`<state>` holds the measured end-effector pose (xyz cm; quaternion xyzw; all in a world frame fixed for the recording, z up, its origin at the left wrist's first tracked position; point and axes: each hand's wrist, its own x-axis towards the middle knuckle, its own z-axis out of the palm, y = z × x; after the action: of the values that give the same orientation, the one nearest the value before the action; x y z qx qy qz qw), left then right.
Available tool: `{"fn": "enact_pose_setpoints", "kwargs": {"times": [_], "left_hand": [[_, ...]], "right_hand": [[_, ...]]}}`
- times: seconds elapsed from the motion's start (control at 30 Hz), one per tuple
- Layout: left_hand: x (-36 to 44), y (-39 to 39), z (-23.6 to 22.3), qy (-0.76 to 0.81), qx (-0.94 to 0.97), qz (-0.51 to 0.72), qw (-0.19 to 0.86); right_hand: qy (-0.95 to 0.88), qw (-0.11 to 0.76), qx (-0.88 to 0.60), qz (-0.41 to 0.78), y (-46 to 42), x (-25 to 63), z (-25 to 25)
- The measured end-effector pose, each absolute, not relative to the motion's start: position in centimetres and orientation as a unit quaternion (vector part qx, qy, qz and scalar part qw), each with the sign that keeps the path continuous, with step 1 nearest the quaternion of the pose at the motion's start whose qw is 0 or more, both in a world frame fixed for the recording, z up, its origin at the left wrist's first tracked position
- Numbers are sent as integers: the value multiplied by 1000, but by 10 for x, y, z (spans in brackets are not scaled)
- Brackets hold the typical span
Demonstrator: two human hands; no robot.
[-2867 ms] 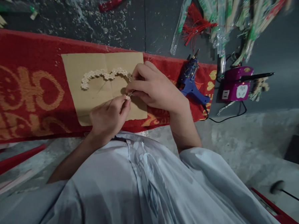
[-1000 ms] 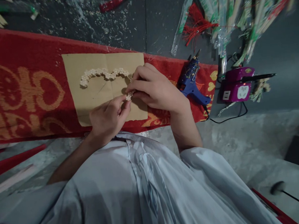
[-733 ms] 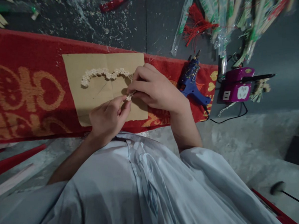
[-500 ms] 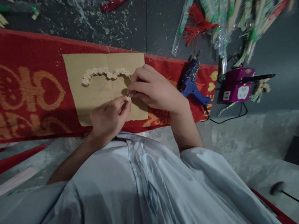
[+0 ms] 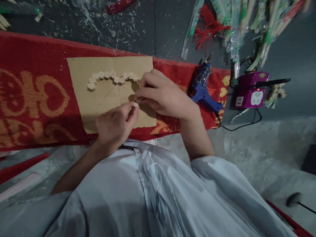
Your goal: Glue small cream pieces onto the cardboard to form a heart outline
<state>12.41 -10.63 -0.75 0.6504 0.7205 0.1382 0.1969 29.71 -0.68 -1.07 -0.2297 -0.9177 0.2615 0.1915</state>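
Note:
A wavy chain of small pale flower-like pieces (image 5: 102, 76) lies across the upper part of a tan paper sheet (image 5: 94, 111). The chain's right end runs under my right hand (image 5: 163, 93), whose fingers are closed and pressed down on its lower stretch. Between the thumb and forefinger of my left hand (image 5: 116, 122) is the pale tip piece (image 5: 136, 104) at the chain's lower end. Both hands meet over the sheet's right half. The part of the chain beneath my right fingers is hidden.
Right of the sheet, a blue glue gun (image 5: 202, 86) rests on the red patterned cloth (image 5: 37, 93). Beyond it stands a purple power socket block (image 5: 252, 90) with a black pen on it. Wrapped stick bundles (image 5: 248, 18) and a red tassel (image 5: 208, 27) lie at the upper right.

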Motion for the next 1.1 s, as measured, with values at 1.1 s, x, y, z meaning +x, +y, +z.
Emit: {"fn": "enact_pose_setpoints", "kwargs": {"times": [1.1], "left_hand": [[123, -106, -7, 707, 671, 128, 182]], "right_hand": [[-909, 147, -249, 301, -6, 296, -9]]}}
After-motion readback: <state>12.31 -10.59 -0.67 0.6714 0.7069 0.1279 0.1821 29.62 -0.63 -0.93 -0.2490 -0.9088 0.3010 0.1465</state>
